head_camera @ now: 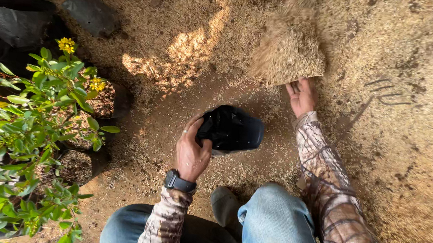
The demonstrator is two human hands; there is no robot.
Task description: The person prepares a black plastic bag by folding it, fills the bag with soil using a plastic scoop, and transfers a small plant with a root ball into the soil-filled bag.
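On husk-strewn ground (384,162), a black grow bag (232,128) lies at centre, its rim gripped by the left hand (191,152), fingers curled; the right hand (302,95), fingers together, scoops a husk heap (288,56).

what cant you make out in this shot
Head view:
- Inside of the black bag: too dark to see.
- Right hand: fingertips buried in the blurred husk heap.
- Left hand: palm faces away.
- Potted plants: cut by the left edge.
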